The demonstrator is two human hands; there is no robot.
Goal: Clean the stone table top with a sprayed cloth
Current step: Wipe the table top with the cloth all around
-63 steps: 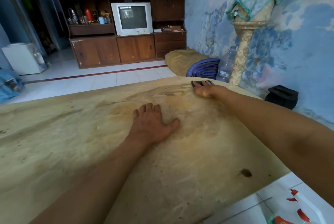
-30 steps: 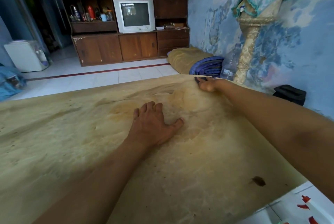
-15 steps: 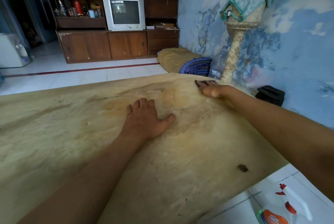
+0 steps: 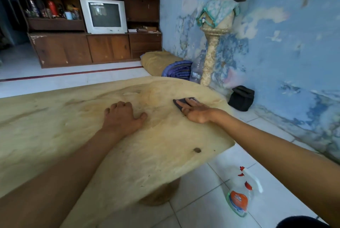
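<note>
Television (image 4: 104, 16) on wooden cabinet (image 4: 82, 47); black bag (image 4: 241, 98), perhaps, by wall.

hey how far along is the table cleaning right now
Done: cannot tell; no wiped patch stands out. In hand: the right hand presses the dark cloth flat on the stone table top; the left hand rests on it. Left: a dark spot remains. The spray bottle lies on the floor.

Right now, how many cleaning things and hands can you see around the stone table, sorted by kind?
Hands: 2, the left hand resting on the stone table top and the right hand pressing the cloth
Cloths: 1, the dark cloth under the right fingers
Spray bottles: 1, the spray bottle standing on the tiled floor
Total: 4
</note>
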